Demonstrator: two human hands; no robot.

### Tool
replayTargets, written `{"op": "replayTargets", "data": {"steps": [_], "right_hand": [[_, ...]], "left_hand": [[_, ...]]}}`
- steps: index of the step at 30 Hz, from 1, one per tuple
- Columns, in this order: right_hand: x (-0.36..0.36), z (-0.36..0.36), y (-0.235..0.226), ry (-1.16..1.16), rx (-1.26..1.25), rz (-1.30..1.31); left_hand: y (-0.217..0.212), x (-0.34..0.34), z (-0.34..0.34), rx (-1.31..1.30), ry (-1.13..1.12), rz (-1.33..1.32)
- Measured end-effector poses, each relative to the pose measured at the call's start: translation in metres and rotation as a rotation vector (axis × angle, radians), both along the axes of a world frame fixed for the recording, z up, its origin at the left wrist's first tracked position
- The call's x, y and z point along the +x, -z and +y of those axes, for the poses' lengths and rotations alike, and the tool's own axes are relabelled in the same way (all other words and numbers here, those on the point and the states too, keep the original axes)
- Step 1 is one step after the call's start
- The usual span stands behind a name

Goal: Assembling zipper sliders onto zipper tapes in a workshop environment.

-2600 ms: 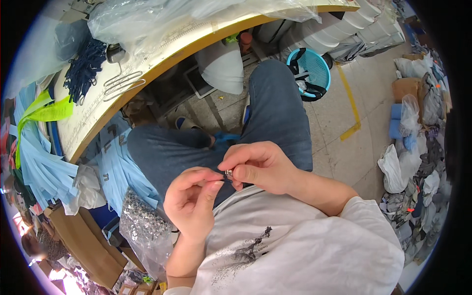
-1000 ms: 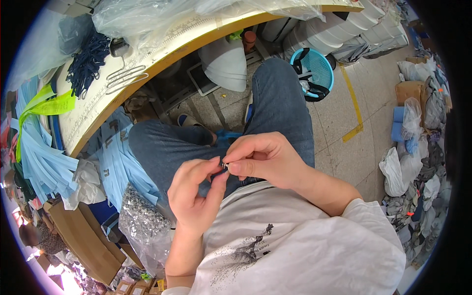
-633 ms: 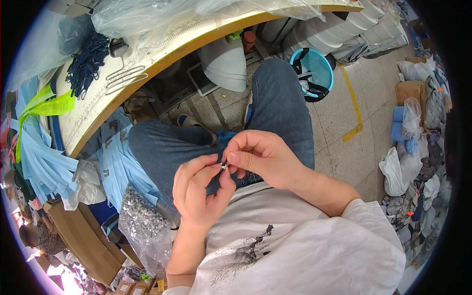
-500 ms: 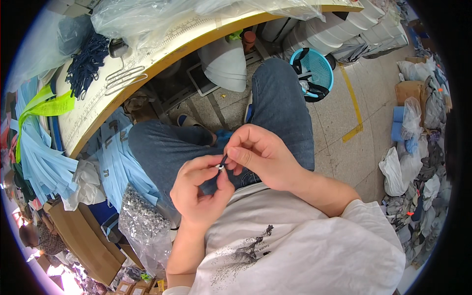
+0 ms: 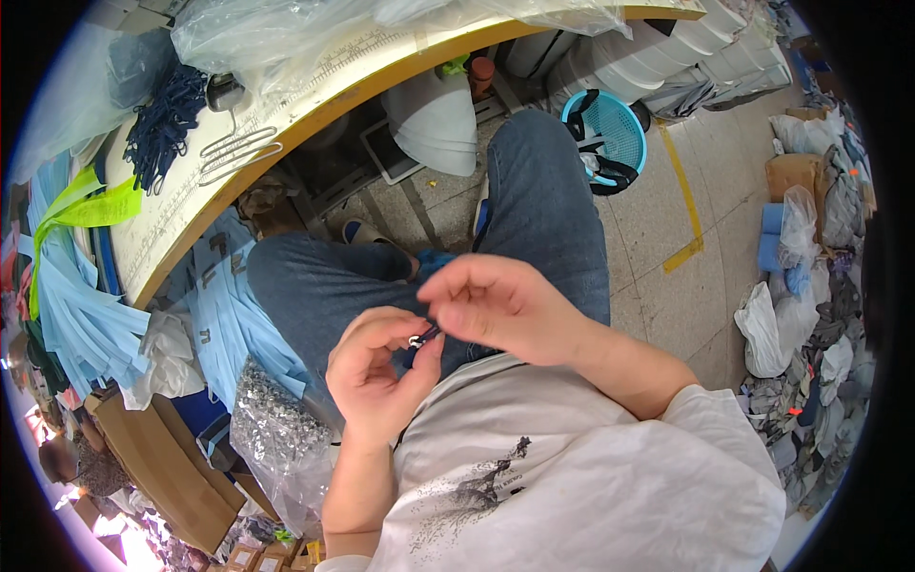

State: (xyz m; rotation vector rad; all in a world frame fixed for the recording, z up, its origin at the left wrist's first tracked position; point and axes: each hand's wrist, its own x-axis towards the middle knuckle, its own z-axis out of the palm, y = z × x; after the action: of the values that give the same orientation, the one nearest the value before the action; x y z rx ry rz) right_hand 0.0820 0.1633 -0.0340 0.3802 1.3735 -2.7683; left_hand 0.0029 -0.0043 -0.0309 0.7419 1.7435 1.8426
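Above my lap, my left hand (image 5: 386, 367) pinches a short dark cord (image 5: 427, 337) between thumb and fingertips. A small shiny, whitish-silver piece (image 5: 415, 341) sits at the cord's left end; its exact kind is too small to make out. Just right of it is my right hand (image 5: 500, 310), slightly blurred, its fingers loosely bent and the thumb apart from the forefinger. The right thumb tip is close to the cord's upper end; whether they touch I cannot tell.
A curved worktable (image 5: 315, 105) bears a bundle of navy cords (image 5: 167, 124), a bent wire rack (image 5: 238, 157) and clear plastic. At left are light-blue strips (image 5: 81, 305), a bag of small pieces (image 5: 281, 448) and a cardboard box (image 5: 167, 467). A turquoise basket (image 5: 624, 133) stands on the floor.
My right fingers have loosened from their pinch on the cord and shifted slightly left. The cord has tilted over, and the shiny piece has moved a little left and down with my left hand.
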Motion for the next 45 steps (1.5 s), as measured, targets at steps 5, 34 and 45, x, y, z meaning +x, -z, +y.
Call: {"op": "replayTargets", "data": {"steps": [5, 34, 45], "right_hand": [[0.002, -0.003, 0.003, 0.001, 0.152, -0.013], [0.004, 0.003, 0.000, 0.111, 0.284, 0.157], [-0.001, 0.011, -0.006, 0.051, 0.734, 0.132]], "left_hand": [[0.002, 0.002, 0.001, -0.042, -0.032, 0.175], [-0.005, -0.003, 0.000, -0.044, -0.030, -0.227], [-0.004, 0.005, 0.006, -0.139, -0.156, -0.031]]}}
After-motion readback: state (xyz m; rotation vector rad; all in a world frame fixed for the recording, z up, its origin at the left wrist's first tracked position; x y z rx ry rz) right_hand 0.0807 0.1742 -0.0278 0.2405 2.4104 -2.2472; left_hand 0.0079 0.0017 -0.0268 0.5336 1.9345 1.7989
